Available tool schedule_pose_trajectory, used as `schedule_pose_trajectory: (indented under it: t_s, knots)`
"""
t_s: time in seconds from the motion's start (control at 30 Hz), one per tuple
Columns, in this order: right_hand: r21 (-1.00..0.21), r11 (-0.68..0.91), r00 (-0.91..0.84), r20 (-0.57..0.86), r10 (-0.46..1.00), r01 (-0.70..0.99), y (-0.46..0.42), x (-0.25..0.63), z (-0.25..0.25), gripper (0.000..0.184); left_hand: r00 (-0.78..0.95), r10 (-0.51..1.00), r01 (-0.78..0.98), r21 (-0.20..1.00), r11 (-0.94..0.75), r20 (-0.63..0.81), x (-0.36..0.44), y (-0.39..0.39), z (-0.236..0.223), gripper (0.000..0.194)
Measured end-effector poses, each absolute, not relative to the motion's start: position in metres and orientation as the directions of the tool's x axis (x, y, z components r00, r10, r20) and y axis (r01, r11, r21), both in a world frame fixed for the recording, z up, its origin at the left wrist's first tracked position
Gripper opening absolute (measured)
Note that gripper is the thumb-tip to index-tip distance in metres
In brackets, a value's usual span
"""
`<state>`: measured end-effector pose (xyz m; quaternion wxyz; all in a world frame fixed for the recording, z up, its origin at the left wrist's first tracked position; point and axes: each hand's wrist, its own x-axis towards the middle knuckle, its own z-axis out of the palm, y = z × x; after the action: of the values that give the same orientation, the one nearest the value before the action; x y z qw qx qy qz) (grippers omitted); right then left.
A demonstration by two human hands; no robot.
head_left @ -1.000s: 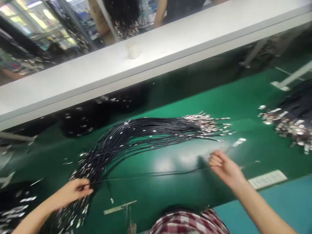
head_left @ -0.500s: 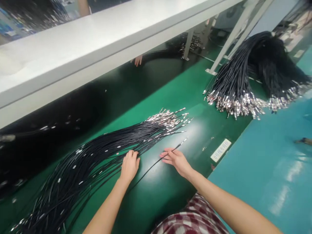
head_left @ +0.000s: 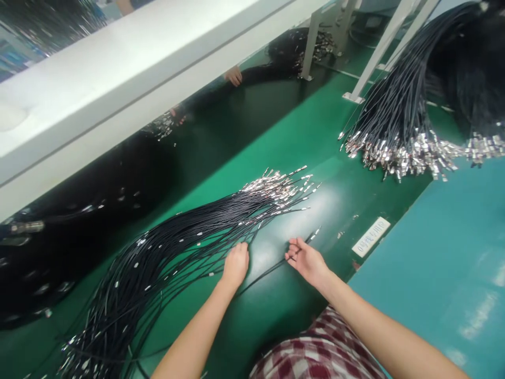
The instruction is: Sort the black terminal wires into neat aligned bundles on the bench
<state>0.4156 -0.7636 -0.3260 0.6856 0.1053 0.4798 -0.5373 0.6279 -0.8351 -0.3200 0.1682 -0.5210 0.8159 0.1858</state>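
One black cable [head_left: 266, 272] sits in the right hand [head_left: 306, 261], fingers curled closer around it than half a second ago. Left hand [head_left: 236, 264] is at near edge of cable bundle [head_left: 189, 227]; its grip is hidden, can't tell. Cable is over green table [head_left: 303, 134], long axis slanted, silver tip pointing right and away from the person.

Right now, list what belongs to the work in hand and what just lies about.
Apparently in use:
thin black cable with silvery tip, held in the right hand
long bundle of black silver-tipped cables, beside the left hand

Apparently lying about:
white rectangular lettered label
arched heap of black cables, right
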Motion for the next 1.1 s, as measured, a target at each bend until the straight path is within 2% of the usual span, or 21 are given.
schedule_pose_trajectory:
  t_s: [0.1,0.2,0.3,0.47,0.57,0.73,0.83,0.93,1.0,1.1]
  knots:
    - [-0.292,0.489,0.003,-0.856,-0.517,0.822,-0.75,0.416,-0.334,0.025,-0.53,-0.604,-0.844,0.306,0.44,-0.595,0.629,-0.789,-0.314,0.027]
    - [-0.263,0.526,0.045,-0.864,-0.502,0.809,-0.733,0.42,-0.33,0.023,-0.581,-0.504,-0.812,0.415,0.41,-0.639,0.638,-0.743,-0.312,0.024]
    - [-0.248,0.519,0.053,-0.866,-0.498,0.818,-0.715,0.414,-0.325,0.023,-0.541,-0.587,-0.838,0.44,0.322,-0.602,0.639,-0.728,-0.313,0.021]
    - [-0.194,0.408,-0.025,-0.923,-0.384,0.892,-0.685,0.387,-0.325,0.019,-0.426,-0.796,-0.858,0.472,0.204,-0.429,0.619,-0.752,-0.318,0.019]
    - [-0.174,0.403,-0.01,-0.926,-0.377,0.899,-0.672,0.38,-0.322,0.025,-0.448,-0.816,-0.827,0.516,0.223,-0.366,0.6,-0.761,-0.32,0.018]
    - [-0.181,0.468,0.026,-0.915,-0.402,0.865,-0.651,0.385,-0.321,0.028,-0.536,-0.8,-0.709,0.658,0.255,-0.268,0.547,-0.748,-0.331,0.015]
    - [-0.276,0.538,-0.056,-0.919,-0.389,0.796,-0.638,0.387,-0.329,0.03,-0.596,-0.744,-0.713,0.626,0.318,-0.301,0.523,-0.735,-0.339,0.009]
    - [-0.456,0.603,-0.188,-0.871,-0.455,0.655,-0.63,0.387,-0.34,0.031,-0.58,-0.753,-0.714,0.64,0.284,-0.313,0.517,-0.729,-0.341,0.011]
    - [-0.563,0.565,-0.251,-0.806,-0.535,0.603,-0.632,0.388,-0.342,0.039,-0.567,-0.773,-0.659,0.72,0.217,-0.286,0.519,-0.728,-0.334,0.012]
    - [-0.662,0.395,-0.245,-0.659,-0.711,0.637,-0.644,0.394,-0.337,0.051,-0.568,-0.765,-0.547,0.834,0.076,-0.303,0.517,-0.726,-0.316,0.011]
